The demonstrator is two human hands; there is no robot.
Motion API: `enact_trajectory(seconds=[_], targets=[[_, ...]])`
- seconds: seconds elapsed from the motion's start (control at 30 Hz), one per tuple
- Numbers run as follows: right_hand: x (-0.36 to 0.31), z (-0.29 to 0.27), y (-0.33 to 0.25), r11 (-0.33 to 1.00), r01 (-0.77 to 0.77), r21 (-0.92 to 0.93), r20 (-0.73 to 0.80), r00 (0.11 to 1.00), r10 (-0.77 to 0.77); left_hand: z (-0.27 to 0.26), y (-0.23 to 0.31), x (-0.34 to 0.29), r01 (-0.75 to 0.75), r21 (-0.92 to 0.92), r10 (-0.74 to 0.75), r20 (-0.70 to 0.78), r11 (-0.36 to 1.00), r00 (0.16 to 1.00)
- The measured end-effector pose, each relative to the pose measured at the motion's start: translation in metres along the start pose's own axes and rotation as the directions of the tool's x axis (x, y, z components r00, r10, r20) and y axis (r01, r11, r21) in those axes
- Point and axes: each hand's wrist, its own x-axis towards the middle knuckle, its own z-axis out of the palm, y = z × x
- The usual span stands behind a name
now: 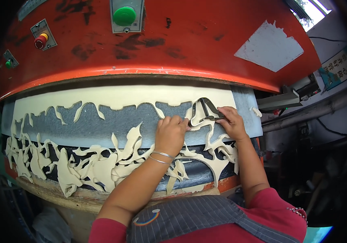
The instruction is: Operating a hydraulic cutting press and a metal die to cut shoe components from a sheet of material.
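A dark metal cutting die, a curved outline with a crossbar, sits at the right end of a cream foam-like sheet. My left hand grips the die's left lower corner, fingers curled, with a bangle on the wrist. On the opposite side, my right hand pinches the die's edge between thumb and fingers. Scalloped cut-outs run along the sheet's near edge, left of the die. Beneath the sheet lies a worn grey-blue cutting board. A strip of cut sheet hangs below the die.
Cream offcuts are heaped along the near edge of the bed. Across the back stands a red press head with a large green button and a red stop button. A metal arm juts out at the right.
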Motion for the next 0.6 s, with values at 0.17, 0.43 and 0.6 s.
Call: enact_trajectory(seconds=[0.17, 0.43, 0.6], targets=[[0.004, 0.002, -0.005, 1.0, -0.022, -0.003, 0.007, 1.0, 0.022, -0.005, 0.0, 0.002, 0.034, 0.005, -0.034, 0.029, 0.999, 0.999], [0.013, 0.004, -0.017, 0.991, -0.125, -0.047, 0.074, 0.989, 0.128, -0.022, -0.007, 0.008, 0.113, -0.039, -0.104, 0.187, 0.993, 0.977], [0.018, -0.023, -0.065, 0.949, -0.241, -0.205, -0.03, 0.97, 0.24, -0.146, -0.051, 0.025, 0.148, -0.355, -0.148, 0.027, 0.923, 0.989]])
